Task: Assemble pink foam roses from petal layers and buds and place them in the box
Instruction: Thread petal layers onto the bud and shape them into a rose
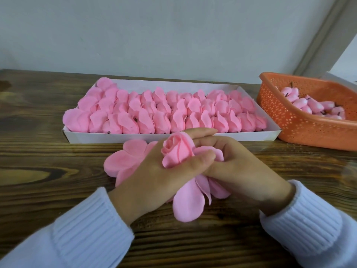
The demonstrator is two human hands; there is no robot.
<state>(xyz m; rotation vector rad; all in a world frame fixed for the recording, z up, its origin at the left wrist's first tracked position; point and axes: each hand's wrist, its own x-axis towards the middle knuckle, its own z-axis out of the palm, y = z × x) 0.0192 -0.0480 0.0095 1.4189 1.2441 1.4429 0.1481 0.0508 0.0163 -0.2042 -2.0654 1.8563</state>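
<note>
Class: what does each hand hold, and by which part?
The left hand grips the rose bud round its lower half, between thumb and fingers. The right hand pinches the petal layers beside the bud's base.

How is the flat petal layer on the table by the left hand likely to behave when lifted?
Probably floppy: the petals of the held rose droop and curl. Likely very light, being thin sheet. Lying flat, the petal layer shouldn't roll, but may crease.
</note>
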